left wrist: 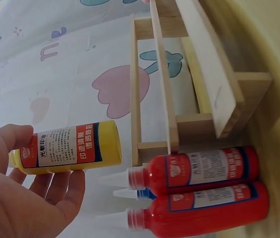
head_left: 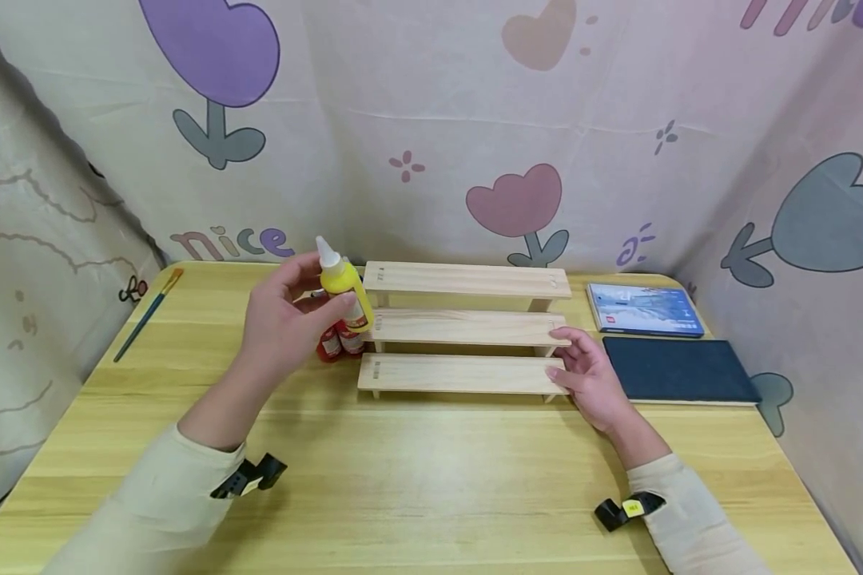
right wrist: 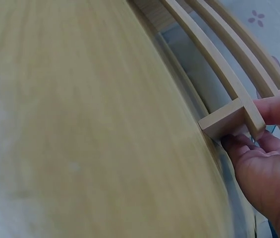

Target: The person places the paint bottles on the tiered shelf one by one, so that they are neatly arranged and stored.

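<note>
"How far along is it?"

"On the pale wood-grain table [head_left: 439,479], the three-tier rack of light bare wood [head_left: 467,374] stands upright, apparently fully put together. The right hand [head_left: 591,379] steadies its right end, thumb and fingers clamped on the edge. The left hand [head_left: 276,319] pinches the yellow plastic bottle with the white pointed nozzle [head_left: 341,281] between thumb and fingers, in the air near the rack's left end."

"So what's unfinished?"

"That bottle isn't set down yet. Two red plastic bottles with white nozzles [left wrist: 204,168] [left wrist: 209,208] stand side by side on the table, just beside the rack, not on a tier. I'd call it early."

"Anything else, or in the way?"

"The dark navy flat notebook [head_left: 679,369] and the blue picture-printed flat box [head_left: 646,309] lie right of the rack. A blue bottle [left wrist: 144,193], mostly hidden, is behind the red ones; those probably crowd the left side. The thin dark-handled paintbrush [head_left: 147,315] lies far left, well apart."
</note>
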The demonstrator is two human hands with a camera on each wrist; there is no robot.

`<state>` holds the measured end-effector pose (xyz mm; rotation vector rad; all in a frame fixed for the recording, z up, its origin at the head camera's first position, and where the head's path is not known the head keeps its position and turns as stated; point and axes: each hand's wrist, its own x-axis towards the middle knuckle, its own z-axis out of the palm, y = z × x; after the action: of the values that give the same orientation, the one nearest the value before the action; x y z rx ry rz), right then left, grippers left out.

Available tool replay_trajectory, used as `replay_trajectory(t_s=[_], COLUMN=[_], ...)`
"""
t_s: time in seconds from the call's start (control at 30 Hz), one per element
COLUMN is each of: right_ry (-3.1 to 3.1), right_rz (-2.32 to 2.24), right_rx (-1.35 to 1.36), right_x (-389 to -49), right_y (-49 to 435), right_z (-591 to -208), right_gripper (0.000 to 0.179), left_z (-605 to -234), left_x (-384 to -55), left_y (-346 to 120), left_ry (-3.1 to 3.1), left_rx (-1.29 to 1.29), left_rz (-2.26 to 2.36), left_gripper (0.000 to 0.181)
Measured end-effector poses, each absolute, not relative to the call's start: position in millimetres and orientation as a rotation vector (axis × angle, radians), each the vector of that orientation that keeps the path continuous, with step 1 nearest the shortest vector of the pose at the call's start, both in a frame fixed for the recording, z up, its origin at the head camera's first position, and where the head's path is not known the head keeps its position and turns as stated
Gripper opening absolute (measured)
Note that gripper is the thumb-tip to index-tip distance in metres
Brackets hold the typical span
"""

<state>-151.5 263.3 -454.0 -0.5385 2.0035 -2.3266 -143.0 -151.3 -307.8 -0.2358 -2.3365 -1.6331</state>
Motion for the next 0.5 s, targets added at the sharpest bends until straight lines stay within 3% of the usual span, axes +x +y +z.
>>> replay_trajectory(t_s=[0.5], right_ry=[1.984], right_rz=[-2.331], right_rx=[-0.531], right_x=[-153], right_y=[264], right_z=[-455], right_gripper=[0.054], left_z=[-286], left_x=[-189], left_y=[-137], left_ry=[-2.383], left_rx=[-0.241], left_rz=[-1.623], left_gripper=[0.049])
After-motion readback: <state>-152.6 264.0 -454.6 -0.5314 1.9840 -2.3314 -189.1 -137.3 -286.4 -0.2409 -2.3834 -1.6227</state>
